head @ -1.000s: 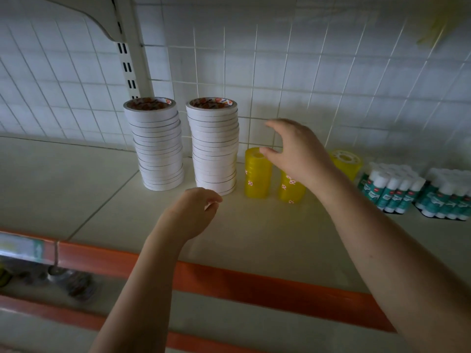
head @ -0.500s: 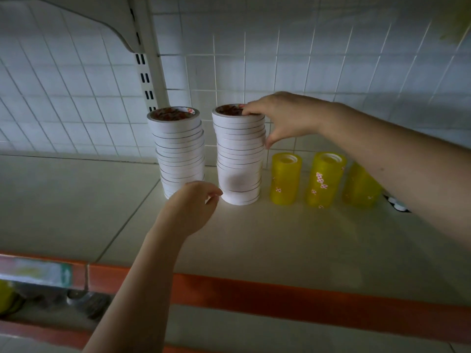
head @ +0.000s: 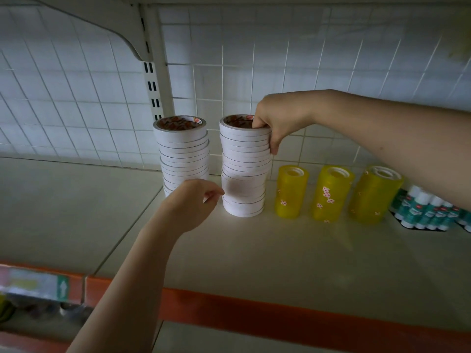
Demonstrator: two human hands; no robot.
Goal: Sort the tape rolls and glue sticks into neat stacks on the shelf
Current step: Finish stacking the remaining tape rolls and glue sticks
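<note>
Far left, the shelf (head: 76,200) runs bare up to a slotted upright (head: 155,80) on the tiled back wall. Next we meet the left white tape stack (head: 184,154), upright, its rolls slightly stepped. Our left hand (head: 190,202) sits low in front of that stack's base, fingers loosely curled with thumb and fingertip near each other, holding nothing we can see; whether it touches the stack we cannot tell. Just to the right stands the right white tape stack (head: 244,169), long axis vertical, also a little uneven down its side. Our right hand (head: 274,121) comes in from the right and grips its top rolls, fingers hooked inside the core, thumb down the outer wall. So the work lies directly under that grip, and the left hand is the nearer one to the stack's lower rolls; we judge squaring up would mean steadying from above while nudging from below, at some risk of toppling. Further right stand three yellow tape stacks (head: 331,194), apart from one another, then the glue sticks (head: 423,210), partly behind the right forearm.
</note>
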